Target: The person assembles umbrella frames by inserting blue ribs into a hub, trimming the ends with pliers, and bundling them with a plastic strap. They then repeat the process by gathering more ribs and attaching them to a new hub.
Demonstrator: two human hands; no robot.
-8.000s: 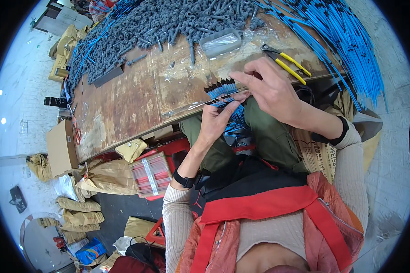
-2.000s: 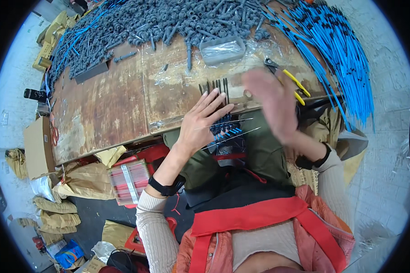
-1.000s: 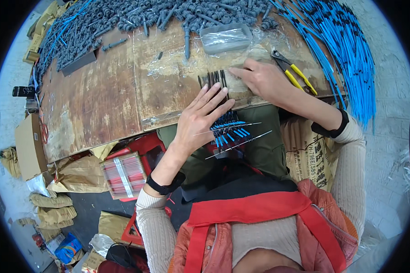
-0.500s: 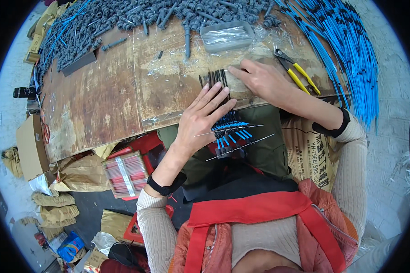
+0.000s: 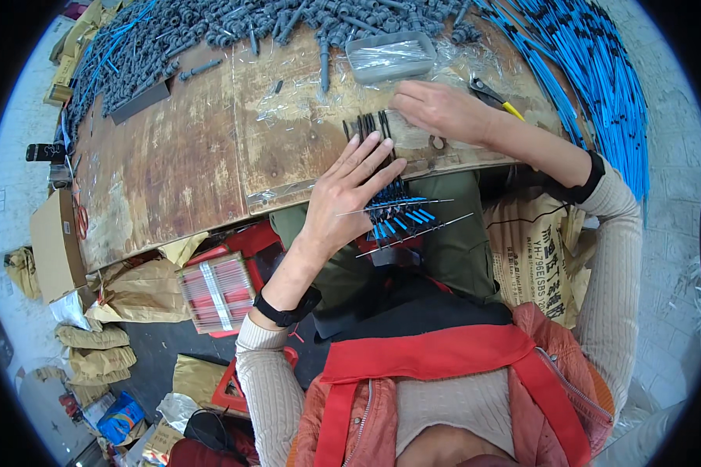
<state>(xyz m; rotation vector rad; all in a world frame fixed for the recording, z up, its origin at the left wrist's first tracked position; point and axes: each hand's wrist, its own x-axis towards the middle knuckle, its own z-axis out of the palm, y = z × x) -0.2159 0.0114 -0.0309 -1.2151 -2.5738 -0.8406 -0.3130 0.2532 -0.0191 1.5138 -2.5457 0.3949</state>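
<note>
My left hand lies flat with fingers stretched over a row of thin black sticks at the table's near edge. Below that palm, the row continues as black pieces with short blue sections, crossed by two thin metal rods over my lap. To the right, my right hand rests low over the table, fingers bent and together; whatever its fingertips hold is hidden. Just beyond it stands a clear plastic tray of thin transparent strips. Yellow-handled pliers lie partly under my right forearm.
Grey ribbed plastic parts are heaped along the table's far side. A bundle of blue rods with black bits hangs over the right edge. Small clear scraps litter the wooden table. A cardboard box stands at its left.
My right hand has moved up and slightly left toward the clear tray, its forearm now covering most of the pliers' handles. My left hand stays on the black sticks.
</note>
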